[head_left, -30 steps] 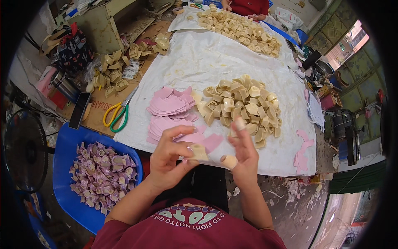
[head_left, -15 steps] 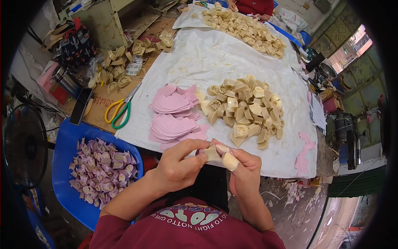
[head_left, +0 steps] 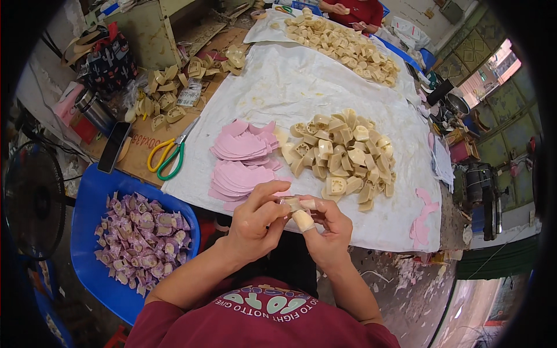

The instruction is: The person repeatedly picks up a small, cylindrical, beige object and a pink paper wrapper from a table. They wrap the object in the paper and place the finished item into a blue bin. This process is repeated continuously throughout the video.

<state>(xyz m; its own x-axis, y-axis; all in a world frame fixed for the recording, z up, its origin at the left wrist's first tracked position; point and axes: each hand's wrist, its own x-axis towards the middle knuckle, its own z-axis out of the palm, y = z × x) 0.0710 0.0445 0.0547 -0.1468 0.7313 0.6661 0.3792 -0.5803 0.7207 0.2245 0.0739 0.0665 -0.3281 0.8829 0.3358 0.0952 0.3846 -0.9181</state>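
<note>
Close in front of my body, just off the table's near edge, both hands meet at a small beige moulded piece (head_left: pixel 292 203). My left hand (head_left: pixel 253 223) pinches its left side with thumb and fingers. My right hand (head_left: pixel 326 233) is closed on the other side; pale wraps cover its thumb and a fingertip. Fingers hide most of the piece. Just beyond the left hand lie fanned stacks of pink cut sheets (head_left: pixel 241 180). A heap of similar beige pieces (head_left: pixel 342 153) sits beyond the right hand. Purple-covered pieces (head_left: pixel 142 238) fill a blue basin (head_left: pixel 87 255) at my left.
White cloth (head_left: pixel 249 87) covers the table. Scissors (head_left: pixel 172 153) with yellow and green handles and a phone (head_left: pixel 114 147) lie left. Another beige heap (head_left: pixel 342 46) stands at the far end, where a person in red (head_left: pixel 357 11) handles something. Pink scraps (head_left: pixel 425 216) lie right.
Both hands have shifted slightly, the right one to the left, and the held piece has turned between the fingers. The far person's hands have moved.
</note>
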